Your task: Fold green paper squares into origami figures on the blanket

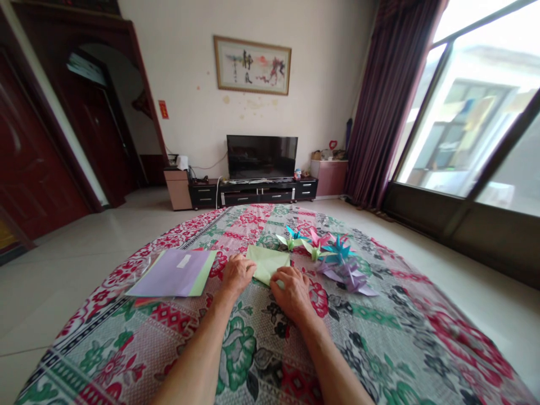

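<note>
A light green sheet of origami paper (266,260), partly folded, lies on the patterned tablecloth in front of me. My left hand (238,274) has its fingers curled together at the paper's left edge. At the lower right corner, my right hand (292,289) presses and grips the paper with bent fingers, and covers that corner. To the right stand several folded paper cranes: green ones (315,251), blue ones (340,249), a pink one (319,237) and purple ones (352,277).
Left of my hands lies a stack of coloured paper (171,275), purple on top, with a small white label. The round table's floral tablecloth (236,351) reaches its edge all around. Beyond are a television (262,157) on a low cabinet and a window (464,124) at right.
</note>
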The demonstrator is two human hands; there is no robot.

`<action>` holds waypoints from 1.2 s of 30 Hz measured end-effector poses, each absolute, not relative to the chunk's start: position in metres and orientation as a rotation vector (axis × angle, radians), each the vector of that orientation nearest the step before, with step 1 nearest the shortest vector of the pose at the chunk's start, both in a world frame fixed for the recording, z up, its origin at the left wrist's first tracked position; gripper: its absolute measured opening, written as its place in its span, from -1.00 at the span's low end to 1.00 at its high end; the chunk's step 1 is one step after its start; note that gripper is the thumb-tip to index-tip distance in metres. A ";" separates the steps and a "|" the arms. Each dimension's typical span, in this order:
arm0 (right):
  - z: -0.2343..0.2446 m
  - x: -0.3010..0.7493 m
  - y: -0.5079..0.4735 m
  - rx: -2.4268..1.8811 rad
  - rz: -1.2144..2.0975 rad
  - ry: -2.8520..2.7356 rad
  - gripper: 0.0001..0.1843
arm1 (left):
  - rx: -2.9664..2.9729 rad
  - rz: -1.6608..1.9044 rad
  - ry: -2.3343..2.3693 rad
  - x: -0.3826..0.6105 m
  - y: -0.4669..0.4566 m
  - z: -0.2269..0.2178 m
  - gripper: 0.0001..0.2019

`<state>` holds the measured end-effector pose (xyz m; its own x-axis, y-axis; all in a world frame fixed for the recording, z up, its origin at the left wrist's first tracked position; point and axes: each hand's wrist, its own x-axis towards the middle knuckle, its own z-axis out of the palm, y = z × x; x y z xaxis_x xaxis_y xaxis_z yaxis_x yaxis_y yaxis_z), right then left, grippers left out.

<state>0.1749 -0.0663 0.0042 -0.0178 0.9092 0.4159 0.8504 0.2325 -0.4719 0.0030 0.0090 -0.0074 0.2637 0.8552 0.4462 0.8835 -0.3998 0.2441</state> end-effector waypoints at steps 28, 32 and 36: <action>0.004 0.172 -0.069 -1.634 0.056 -1.980 -0.77 | -2.314 -0.882 -1.625 0.014 -0.002 0.009 -0.79; 0.005 0.171 -0.070 -1.635 0.058 -1.977 -0.77 | -2.371 -0.874 -1.644 0.024 -0.013 0.016 -0.76; 0.005 0.169 -0.071 -1.631 0.054 -1.967 -0.76 | -2.430 -0.787 -1.725 0.025 -0.019 0.012 -0.80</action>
<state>0.1689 -0.0708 0.0049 -0.0866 0.9120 0.4009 0.8885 0.2527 -0.3830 0.0254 -0.0187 0.0119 0.2437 0.8667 0.4352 0.8967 -0.3723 0.2393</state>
